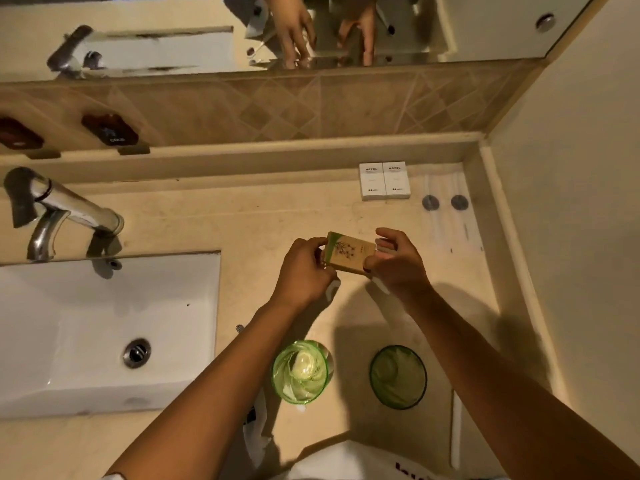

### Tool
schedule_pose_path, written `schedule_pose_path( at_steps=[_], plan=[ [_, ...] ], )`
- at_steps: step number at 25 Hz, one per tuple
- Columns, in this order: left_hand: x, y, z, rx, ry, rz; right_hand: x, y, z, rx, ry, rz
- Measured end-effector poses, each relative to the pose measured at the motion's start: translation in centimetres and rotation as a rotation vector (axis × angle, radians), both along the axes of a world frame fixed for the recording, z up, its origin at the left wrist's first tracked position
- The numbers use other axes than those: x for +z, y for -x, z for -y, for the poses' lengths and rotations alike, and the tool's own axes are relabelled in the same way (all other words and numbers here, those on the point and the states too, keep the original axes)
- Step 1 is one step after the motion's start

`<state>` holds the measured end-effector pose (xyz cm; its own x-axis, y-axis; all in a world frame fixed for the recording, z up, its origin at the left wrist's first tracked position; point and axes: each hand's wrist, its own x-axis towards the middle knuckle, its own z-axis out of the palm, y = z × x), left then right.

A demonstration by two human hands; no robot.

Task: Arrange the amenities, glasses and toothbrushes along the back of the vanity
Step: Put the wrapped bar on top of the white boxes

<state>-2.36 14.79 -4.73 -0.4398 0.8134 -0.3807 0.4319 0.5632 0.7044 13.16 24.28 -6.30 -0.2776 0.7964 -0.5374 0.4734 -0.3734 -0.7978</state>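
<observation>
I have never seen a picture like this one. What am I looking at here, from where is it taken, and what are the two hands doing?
There is no machine here. A person wears a wide-angle camera on the head, which looks down at their own arms and a bathroom vanity. That is why the edges look bent.

The left hand and the right hand together hold a small brown box above the counter, one hand at each end.

At the back stand two white boxes side by side, and beside them lie clear wrapped packets; I cannot tell what is inside. Nearer the person stand two green glasses. On the left are the sink and the tap. The mirror on top shows the hands again.
</observation>
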Motion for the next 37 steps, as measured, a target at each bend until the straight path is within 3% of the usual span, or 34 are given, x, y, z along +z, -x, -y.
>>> schedule_pose_path(
  at_steps=[11,17,24,37],
  plan=[
    [-1.2,-0.7,-11.8,0.108,-0.216,0.001,-0.8,0.5,-9.9,0.061,-0.594,0.056],
    [-2.8,0.1,-15.5,0.108,-0.259,-0.027,-1.7,1.6,-13.8,0.001,-0.47,0.006],
    [-4.4,1.1,-18.6,0.118,-0.243,-0.062,-3.2,2.5,-16.1,-0.015,-0.455,0.099],
    [-5.1,0.9,-19.1,0.127,-0.198,-0.068,-4.5,2.4,-16.5,-0.03,-0.468,0.084]
  ],
)
